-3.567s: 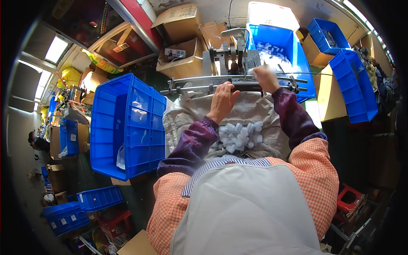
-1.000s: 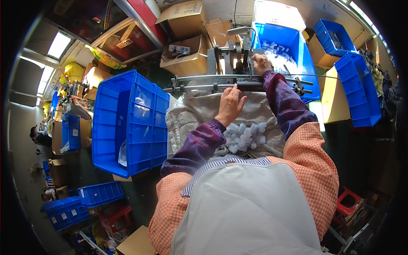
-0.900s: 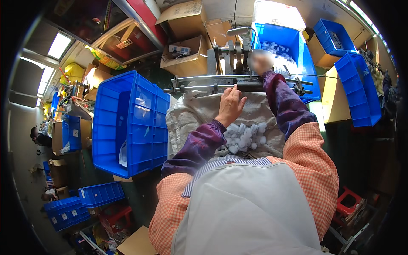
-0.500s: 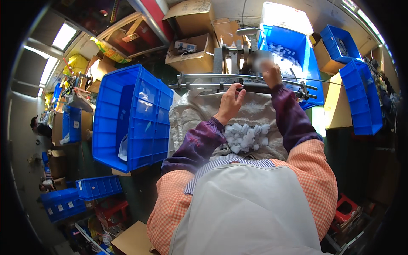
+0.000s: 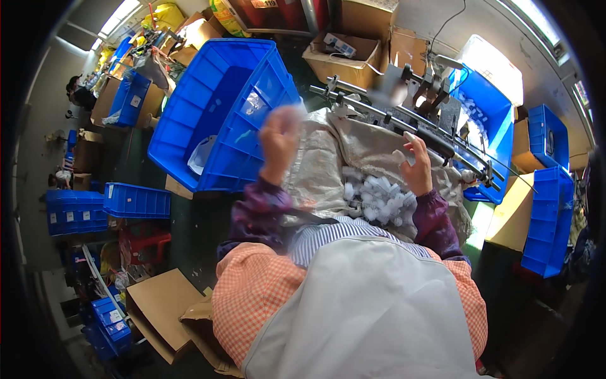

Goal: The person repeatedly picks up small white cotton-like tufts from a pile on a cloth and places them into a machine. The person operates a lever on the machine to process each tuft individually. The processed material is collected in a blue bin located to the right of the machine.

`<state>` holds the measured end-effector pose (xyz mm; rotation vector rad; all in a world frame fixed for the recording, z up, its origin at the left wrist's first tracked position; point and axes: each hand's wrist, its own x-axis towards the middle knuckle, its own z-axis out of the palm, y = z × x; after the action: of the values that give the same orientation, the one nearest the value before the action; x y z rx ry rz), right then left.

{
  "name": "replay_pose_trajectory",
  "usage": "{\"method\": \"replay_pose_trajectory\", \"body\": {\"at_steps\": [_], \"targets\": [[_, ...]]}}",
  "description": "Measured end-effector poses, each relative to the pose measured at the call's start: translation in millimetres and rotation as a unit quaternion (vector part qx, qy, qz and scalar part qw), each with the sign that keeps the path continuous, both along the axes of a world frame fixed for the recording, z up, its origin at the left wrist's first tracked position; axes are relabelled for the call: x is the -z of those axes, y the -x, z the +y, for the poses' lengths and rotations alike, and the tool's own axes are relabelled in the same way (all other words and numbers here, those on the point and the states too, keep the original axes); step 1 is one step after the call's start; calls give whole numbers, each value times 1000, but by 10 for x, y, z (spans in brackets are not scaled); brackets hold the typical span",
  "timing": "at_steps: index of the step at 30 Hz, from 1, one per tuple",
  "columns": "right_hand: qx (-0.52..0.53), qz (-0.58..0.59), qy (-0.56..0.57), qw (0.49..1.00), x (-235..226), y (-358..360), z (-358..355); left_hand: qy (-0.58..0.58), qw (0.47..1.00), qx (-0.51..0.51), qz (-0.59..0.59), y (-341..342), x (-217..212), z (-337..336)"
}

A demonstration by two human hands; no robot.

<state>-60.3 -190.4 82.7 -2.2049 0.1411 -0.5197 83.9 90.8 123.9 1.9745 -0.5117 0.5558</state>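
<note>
My left hand (image 5: 281,144) is smeared by motion beside the near wall of a large blue crate (image 5: 218,117); whether it holds anything does not show. My right hand (image 5: 418,167) is raised just in front of the bench device with metal rods (image 5: 413,123). Its fingers are curled, and a small white plastic piece (image 5: 399,155) shows at the thumb. Below that hand, a pile of small white, ribbed plastic pieces (image 5: 379,197) lies on a grey cloth (image 5: 315,167) across my lap.
Behind the device stands a blue bin (image 5: 503,136) with more white pieces inside. Cardboard boxes (image 5: 344,60) are at the back. Blue crates (image 5: 548,221) stand at the right, others (image 5: 136,201) at the far left. An open carton (image 5: 165,309) is at lower left.
My view has turned, so the bench shifts rightward. My left hand has left the rods and moved left to the large crate. My right hand has come down from the device toward the pile.
</note>
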Motion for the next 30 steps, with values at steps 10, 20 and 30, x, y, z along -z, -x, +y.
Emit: {"method": "replay_pose_trajectory", "body": {"at_steps": [10, 20, 30], "targets": [[15, 41, -80, 996, 245, 376, 27, -231, 951, 86, 185, -518, 143, 275], [54, 8, -40, 998, 438, 647, -150, -487, 828, 228, 158, 644, 1504, -903], [42, 44, -155, 986, 286, 513, -187, -527, 809, 260, 2, 602, 1124, -646]]}}
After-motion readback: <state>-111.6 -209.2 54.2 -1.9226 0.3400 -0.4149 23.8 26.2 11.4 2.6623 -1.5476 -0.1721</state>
